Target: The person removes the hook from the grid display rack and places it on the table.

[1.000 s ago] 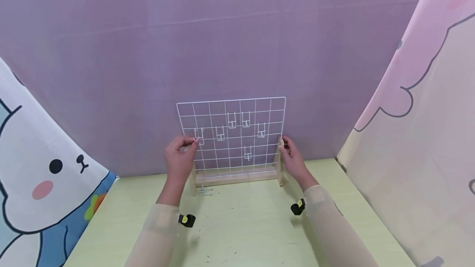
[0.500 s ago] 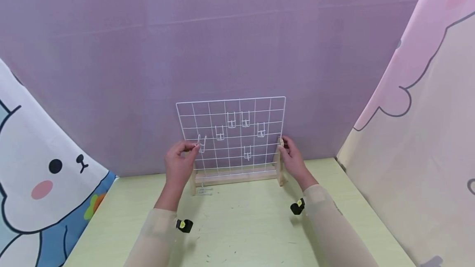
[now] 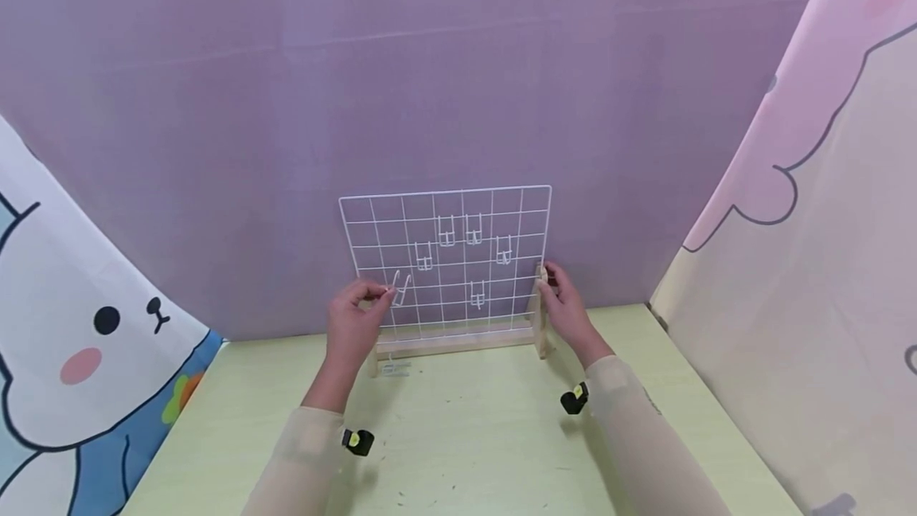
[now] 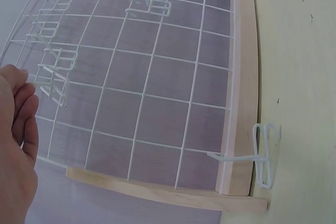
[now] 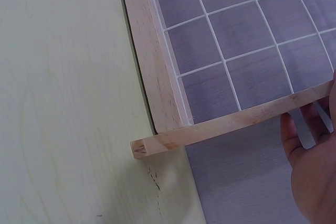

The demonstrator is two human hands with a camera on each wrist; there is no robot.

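In the head view, a white wire hook is pinched, tilted, between the thumb and fingers of the left hand, in front of the left part of a white wire grid; whether the grid is touched by it cannot be told. The right post of a wooden stand, in which the grid is held upright, is gripped near its top by the right hand. Five other hooks are hung on the grid: two side by side above the middle, one lower on either side of that pair, and one lower again, right of centre. A loose hook is laid on the desk by the stand's front left end. Behind, a purple cloth is hung.

In the left wrist view, the pinched hook is seen at the fingertips, with the other fingers curled. One prong of the loose hook is pointed toward the grid.

In the right wrist view, fingers are set against the right post's outer edge; the thumb is hidden. Dark marks are seen on the desk beside the post's foot.
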